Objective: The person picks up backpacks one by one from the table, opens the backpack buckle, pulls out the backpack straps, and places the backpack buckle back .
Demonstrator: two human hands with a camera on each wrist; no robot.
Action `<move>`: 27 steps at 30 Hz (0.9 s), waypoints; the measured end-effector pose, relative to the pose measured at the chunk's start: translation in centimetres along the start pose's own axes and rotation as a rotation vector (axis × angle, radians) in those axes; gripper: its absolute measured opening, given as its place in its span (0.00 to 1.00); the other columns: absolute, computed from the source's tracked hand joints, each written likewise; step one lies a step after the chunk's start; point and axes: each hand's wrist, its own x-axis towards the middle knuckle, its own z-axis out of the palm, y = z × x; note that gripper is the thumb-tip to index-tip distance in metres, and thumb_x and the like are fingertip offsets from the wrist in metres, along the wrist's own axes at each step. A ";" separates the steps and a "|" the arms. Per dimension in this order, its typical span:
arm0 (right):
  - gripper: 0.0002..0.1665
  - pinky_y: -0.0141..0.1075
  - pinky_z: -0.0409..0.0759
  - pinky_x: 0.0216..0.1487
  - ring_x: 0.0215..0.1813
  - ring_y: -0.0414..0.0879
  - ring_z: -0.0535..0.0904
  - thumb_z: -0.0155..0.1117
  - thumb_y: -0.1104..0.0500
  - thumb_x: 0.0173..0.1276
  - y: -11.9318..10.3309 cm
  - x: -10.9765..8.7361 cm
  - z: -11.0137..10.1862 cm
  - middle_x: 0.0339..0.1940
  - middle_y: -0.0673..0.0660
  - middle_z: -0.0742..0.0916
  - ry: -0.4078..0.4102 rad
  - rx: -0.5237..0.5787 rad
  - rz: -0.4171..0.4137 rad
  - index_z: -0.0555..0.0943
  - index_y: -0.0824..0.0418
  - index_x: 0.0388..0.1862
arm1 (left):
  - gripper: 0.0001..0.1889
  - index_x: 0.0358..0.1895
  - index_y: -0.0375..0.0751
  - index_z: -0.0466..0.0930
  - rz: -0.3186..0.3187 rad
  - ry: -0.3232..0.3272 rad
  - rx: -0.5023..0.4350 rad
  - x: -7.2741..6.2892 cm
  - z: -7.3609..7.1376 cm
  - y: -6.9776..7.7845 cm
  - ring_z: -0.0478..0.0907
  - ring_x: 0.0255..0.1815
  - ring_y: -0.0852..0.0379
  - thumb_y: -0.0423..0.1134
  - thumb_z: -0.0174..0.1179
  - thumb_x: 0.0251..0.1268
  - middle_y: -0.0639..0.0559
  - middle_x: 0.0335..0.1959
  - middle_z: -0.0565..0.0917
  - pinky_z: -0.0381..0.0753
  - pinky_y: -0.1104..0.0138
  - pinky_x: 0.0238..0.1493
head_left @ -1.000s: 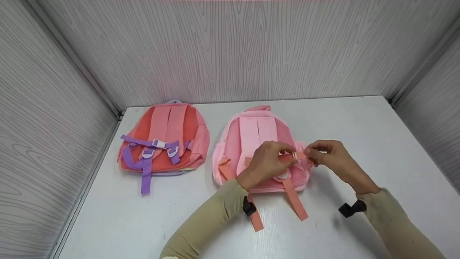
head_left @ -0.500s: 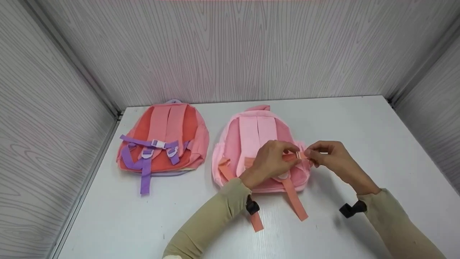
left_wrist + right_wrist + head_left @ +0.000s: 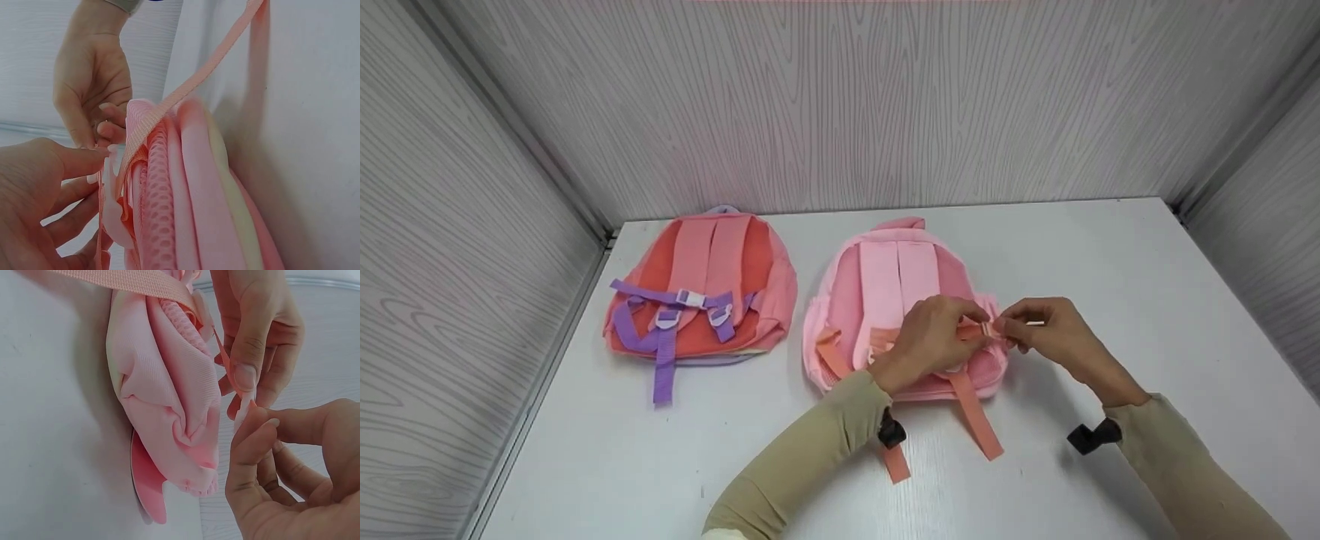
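Observation:
A light pink backpack [image 3: 844, 289] lies straps-up on the table, its orange webbing straps trailing toward the front. Over its lower right part, my left hand [image 3: 926, 341] pinches a small white buckle [image 3: 244, 409] on the orange chest strap [image 3: 226, 363]. Just to the right, my right hand [image 3: 1050, 334] pinches the strap end right beside that buckle, fingertips meeting those of the left hand. The fingers partly hide the buckle. A white strap adjuster [image 3: 115, 219] hangs below the left fingers in the left wrist view.
A coral backpack [image 3: 761, 262] with purple straps [image 3: 664, 375] lies to the left; its white chest buckle [image 3: 691, 299] is fastened. Two loose orange strap tails [image 3: 979, 420] reach over the white table [image 3: 1072, 262]. Grey wood-grain panels [image 3: 840, 105] enclose the back and sides.
My left hand has shifted slightly right with the white buckle, closing in on the right hand's fingertips. The right hand has stayed nearly in place. Both backpacks lie as before.

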 end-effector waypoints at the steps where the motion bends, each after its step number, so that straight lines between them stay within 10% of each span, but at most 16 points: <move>1: 0.12 0.38 0.84 0.38 0.33 0.44 0.82 0.69 0.57 0.78 0.0 0.0 0.1 0.37 0.59 0.90 -0.002 -0.005 0.000 0.89 0.66 0.48 | 0.13 0.54 0.49 0.93 -0.004 -0.001 0.007 0.0 0.0 -0.1 0.79 0.42 0.64 0.44 0.73 0.69 0.59 0.47 0.92 0.75 0.74 0.46; 27: 0.13 0.37 0.86 0.38 0.39 0.47 0.87 0.67 0.57 0.79 0.3 -0.5 -0.2 0.39 0.59 0.90 0.002 -0.063 -0.010 0.88 0.65 0.52 | 0.17 0.57 0.45 0.90 -0.052 -0.017 -0.033 -2.4 -2.7 -0.9 0.83 0.54 0.52 0.45 0.72 0.69 0.55 0.55 0.90 0.79 0.62 0.60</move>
